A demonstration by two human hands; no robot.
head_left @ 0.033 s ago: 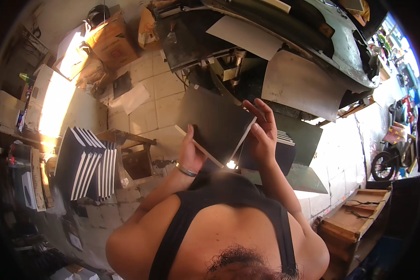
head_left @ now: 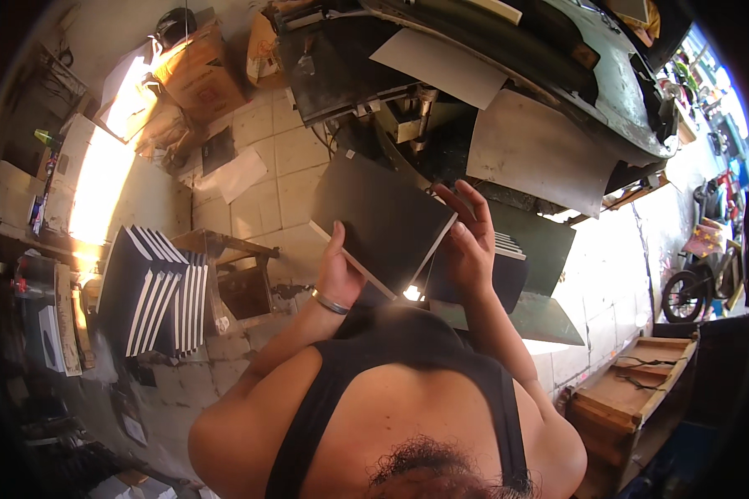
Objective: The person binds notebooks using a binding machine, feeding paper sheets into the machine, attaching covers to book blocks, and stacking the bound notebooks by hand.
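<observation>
At 9 o'clock of the view we note a stack of dark-covered books (head_left: 154, 291) standing on edge with pale page blocks showing, leaning on a small wooden stool (head_left: 233, 266); sunlit cardboard boxes (head_left: 195, 79) sit at 11 o'clock on the tiled floor (head_left: 287, 187). Near centre, our left hand (head_left: 337, 274), with a metal bangle (head_left: 330, 302) at the wrist, grips the lower left corner of a dark hardcover book (head_left: 383, 220), thumb up along its edge and the remaining fingers curled out of sight beneath. The book is held tilted above our lap, its pale fore-edge facing 4 o'clock. Our right hand (head_left: 470, 241) closes on that right edge, fingers spread over the cover's corner and thumb behind it. Just past this hand, at 3 o'clock of the book, lies a low pile of similar books (head_left: 508, 266) on a green board (head_left: 549, 241). A grey sheet (head_left: 537, 154) lies at 1 o'clock against the dark machine (head_left: 508, 50). A wooden crate (head_left: 632, 391) sits at 4 o'clock.
</observation>
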